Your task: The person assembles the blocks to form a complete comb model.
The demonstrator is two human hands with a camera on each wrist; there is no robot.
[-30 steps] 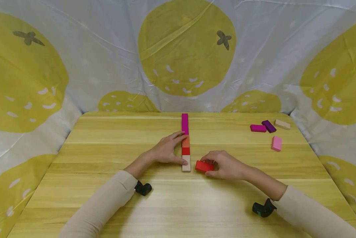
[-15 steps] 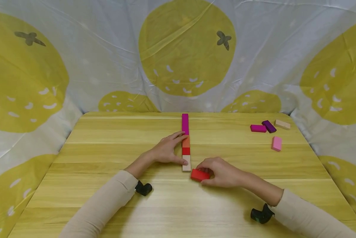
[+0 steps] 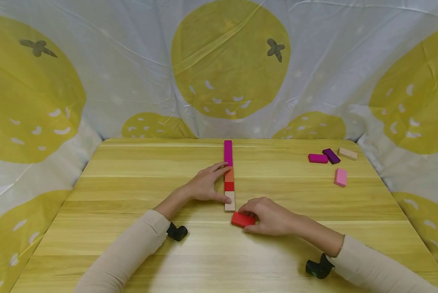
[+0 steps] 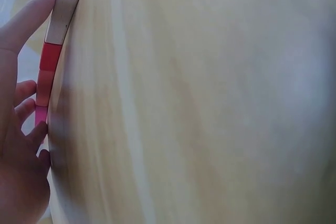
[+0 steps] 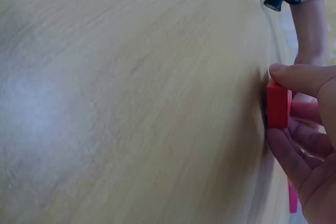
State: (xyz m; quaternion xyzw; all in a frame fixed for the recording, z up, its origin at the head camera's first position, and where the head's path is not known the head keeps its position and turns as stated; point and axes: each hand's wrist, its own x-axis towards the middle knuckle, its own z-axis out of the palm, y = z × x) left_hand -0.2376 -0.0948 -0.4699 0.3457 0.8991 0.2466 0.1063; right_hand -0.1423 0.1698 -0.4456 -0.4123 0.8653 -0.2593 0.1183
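Observation:
A straight row of blocks runs from the table's back edge toward me: magenta (image 3: 228, 152), orange block (image 3: 229, 175), red piece (image 3: 229, 186) and plain wood block (image 3: 229, 206). Spread along its left side, my left hand (image 3: 203, 185) rests its thumb on the wood block and its fingertips near where orange meets magenta. My right hand (image 3: 272, 216) pinches a loose red block (image 3: 242, 220) between thumb and fingers, just beyond the row's near end, slightly to the right. In the right wrist view the held red block (image 5: 277, 104) stays close to the tabletop.
At the back right lie a magenta block (image 3: 318, 158), a purple block (image 3: 331, 156), a plain wood block (image 3: 347, 153) and a pink block (image 3: 340, 177). A patterned cloth (image 3: 142, 81) hangs behind the wooden table (image 3: 131, 162).
My right hand has carried the red block toward me and to the left, from beside the wood block to the row's near end. The left hand stays in place.

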